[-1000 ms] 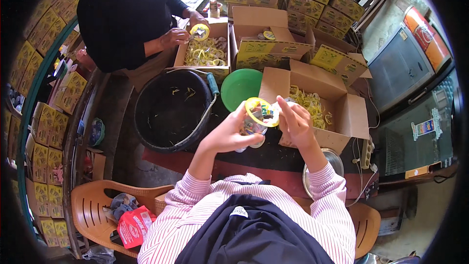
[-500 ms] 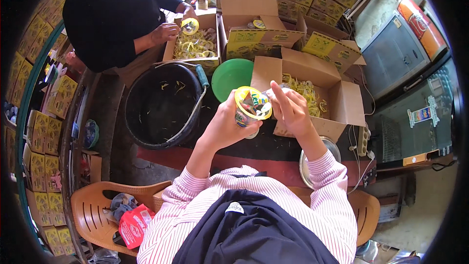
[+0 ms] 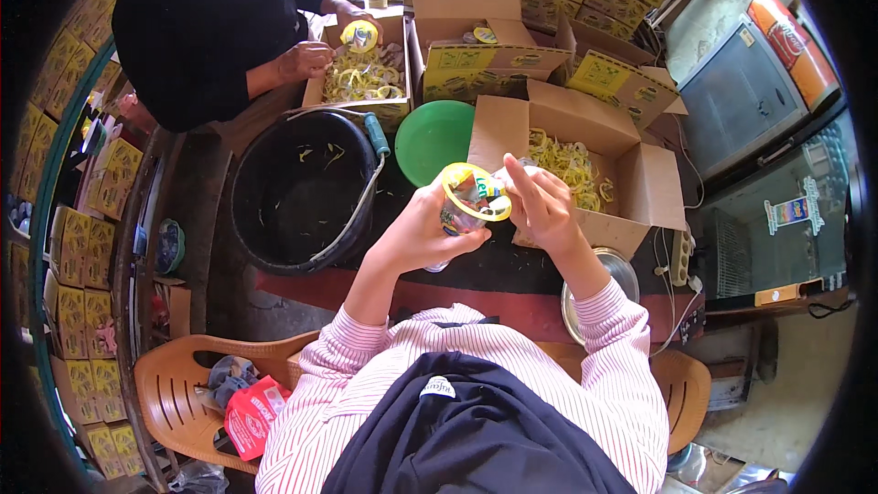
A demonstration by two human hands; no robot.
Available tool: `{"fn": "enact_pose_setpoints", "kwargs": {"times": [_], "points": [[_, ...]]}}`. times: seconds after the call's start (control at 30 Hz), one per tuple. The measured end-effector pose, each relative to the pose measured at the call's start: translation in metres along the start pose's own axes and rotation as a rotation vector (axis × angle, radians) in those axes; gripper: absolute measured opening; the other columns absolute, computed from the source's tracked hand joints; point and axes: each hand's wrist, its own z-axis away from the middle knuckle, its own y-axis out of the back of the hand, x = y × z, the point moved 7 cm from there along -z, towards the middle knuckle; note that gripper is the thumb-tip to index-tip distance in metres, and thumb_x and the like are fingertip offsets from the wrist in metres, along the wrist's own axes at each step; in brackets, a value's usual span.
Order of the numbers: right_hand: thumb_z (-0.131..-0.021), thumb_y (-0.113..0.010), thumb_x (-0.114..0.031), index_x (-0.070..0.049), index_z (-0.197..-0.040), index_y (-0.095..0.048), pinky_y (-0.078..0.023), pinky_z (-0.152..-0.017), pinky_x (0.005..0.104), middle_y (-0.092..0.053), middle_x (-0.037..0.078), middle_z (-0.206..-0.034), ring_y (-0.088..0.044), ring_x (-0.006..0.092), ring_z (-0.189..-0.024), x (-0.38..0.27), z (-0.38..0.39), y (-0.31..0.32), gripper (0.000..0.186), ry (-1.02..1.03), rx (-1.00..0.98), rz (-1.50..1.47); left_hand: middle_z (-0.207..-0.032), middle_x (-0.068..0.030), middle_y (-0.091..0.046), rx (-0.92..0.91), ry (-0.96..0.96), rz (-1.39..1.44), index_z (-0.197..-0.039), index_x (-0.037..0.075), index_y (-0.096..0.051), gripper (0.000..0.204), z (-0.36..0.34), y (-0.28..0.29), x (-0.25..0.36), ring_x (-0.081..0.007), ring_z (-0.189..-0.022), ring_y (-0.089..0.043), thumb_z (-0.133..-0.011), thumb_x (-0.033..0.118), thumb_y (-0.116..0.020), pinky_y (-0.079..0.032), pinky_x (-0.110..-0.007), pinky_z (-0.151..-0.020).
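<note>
My left hand [image 3: 419, 230] is wrapped round a clear plastic cup [image 3: 455, 220] with a yellow rim and a printed film lid, tilted toward me. My right hand [image 3: 541, 204] is at the right side of its rim, index finger raised and the other fingers curled in. Something small and pale shows beside that finger, too hidden to name. Under my hands, what looks like the base of another clear cup [image 3: 437, 266] peeks out. Just beyond my right hand stands an open cardboard box [image 3: 663, 185] holding yellow ring-like strips [image 3: 565, 169].
A black bucket [image 3: 245, 220] with a wire handle stands at left, beside a green basin [image 3: 430, 142]. Far left, a person in black [image 3: 197, 37] holds a yellow-rimmed cup [image 3: 359, 36] over another box of strips. A round metal lid [image 3: 569, 316] lies by my right forearm.
The cup in my left hand has turned slightly, its rim tipping a little to the right. My right hand stays against the rim with its index finger still raised.
</note>
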Motion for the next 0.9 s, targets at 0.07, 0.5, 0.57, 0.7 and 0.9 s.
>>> {"fn": "enact_pose_setpoints", "kwargs": {"times": [0.07, 0.5, 0.57, 0.7, 0.9], "points": [[-0.063, -0.062, 0.007, 0.006, -0.118, -0.048, -0.048, -0.054, 0.0294, -0.058, 0.006, -0.072, -0.055, 0.0156, -0.058, -0.001, 0.0, -0.001, 0.057, 0.002, -0.007, -0.021, -0.092, -0.0096, -0.059, -0.036, 0.016, 0.035, -0.109, -0.002, -0.048, 0.051, 0.0, -0.002, -0.003, -0.0142, -0.082, -0.057, -0.066, 0.014, -0.071, -0.046, -0.028, -0.076], [-0.065, -0.061, 0.006, 0.006, -0.119, -0.047, -0.05, -0.058, 0.0299, -0.057, 0.006, -0.069, -0.057, 0.0162, -0.059, -0.004, 0.009, -0.003, 0.055, -0.029, -0.058, -0.045, -0.095, -0.0075, -0.056, -0.138, 0.031, 0.168, -0.109, 0.0, -0.048, 0.051, 0.001, -0.005, -0.021, -0.0131, -0.086, -0.053, -0.067, 0.016, -0.072, -0.044, -0.028, -0.078], [-0.066, -0.061, 0.006, 0.006, -0.119, -0.048, -0.049, -0.057, 0.0298, -0.057, 0.005, -0.068, -0.057, 0.0161, -0.058, -0.003, 0.006, 0.0, 0.054, -0.022, -0.069, -0.019, -0.095, -0.0072, -0.056, -0.11, 0.054, 0.149, -0.109, -0.001, -0.048, 0.051, 0.001, -0.003, -0.016, -0.0123, -0.085, -0.053, -0.067, 0.016, -0.072, -0.045, -0.027, -0.076], [-0.065, -0.061, 0.007, 0.004, -0.118, -0.049, -0.049, -0.055, 0.0292, -0.056, 0.004, -0.066, -0.056, 0.0155, -0.057, 0.002, 0.011, 0.001, 0.054, -0.028, -0.064, 0.022, -0.095, -0.0067, -0.056, -0.118, 0.097, 0.178, -0.109, -0.001, -0.048, 0.05, 0.004, -0.006, -0.017, -0.0106, -0.082, -0.053, -0.068, 0.015, -0.072, -0.046, -0.025, -0.072], [-0.065, -0.062, 0.006, 0.004, -0.118, -0.049, -0.049, -0.055, 0.0294, -0.056, 0.005, -0.066, -0.056, 0.0153, -0.056, 0.001, 0.012, -0.001, 0.054, -0.028, -0.069, 0.014, -0.095, -0.0059, -0.056, -0.172, 0.068, 0.194, -0.111, -0.001, -0.048, 0.052, 0.004, -0.009, -0.019, -0.0102, -0.08, -0.053, -0.068, 0.015, -0.072, -0.046, -0.024, -0.071]]}}
